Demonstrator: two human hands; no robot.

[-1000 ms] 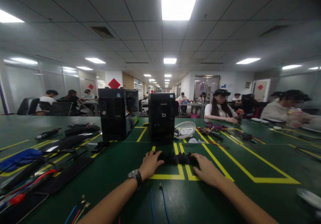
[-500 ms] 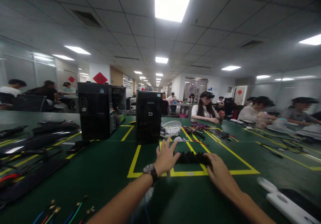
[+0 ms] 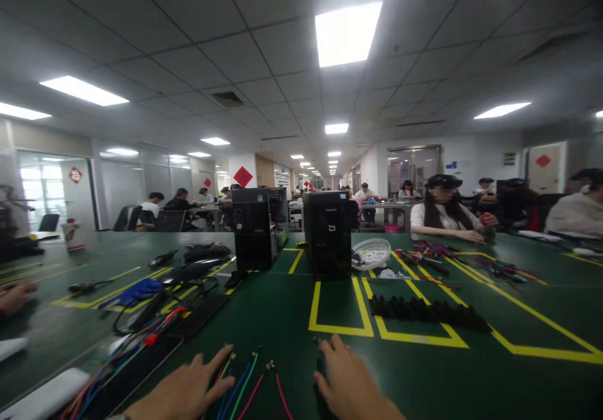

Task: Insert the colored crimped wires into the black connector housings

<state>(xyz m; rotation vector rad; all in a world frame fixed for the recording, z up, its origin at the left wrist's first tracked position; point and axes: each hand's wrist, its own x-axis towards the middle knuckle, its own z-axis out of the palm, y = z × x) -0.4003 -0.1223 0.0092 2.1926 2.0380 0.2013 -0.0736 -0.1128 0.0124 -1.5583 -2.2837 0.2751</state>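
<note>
My left hand (image 3: 188, 385) is at the bottom left, thumb and forefinger apart over a spread of thin coloured cables (image 3: 242, 385) with metal ends. My right hand (image 3: 351, 379) is right of them, thumb and fingers apart beside a dark bluish cable (image 3: 321, 365); whether it touches the cable, I cannot tell. Between the hands, red cables (image 3: 282, 398) rest on the green table (image 3: 264, 319). Beyond my right hand, a black bumpy strip (image 3: 428, 313) lies across the yellow tape lines, apart from both hands.
Two black computer cases (image 3: 254, 231) (image 3: 328, 235) stand ahead, a white basket (image 3: 372, 253) beside the right one. Tangled wires and a blue glove (image 3: 137, 292) lie left. Another person's hand (image 3: 16, 297) is at the left edge; a co-worker (image 3: 450, 213) sits across the table.
My hands have come off the black strip and moved back to the near cables. The strip now lies stretched out alone. My view has turned left.
</note>
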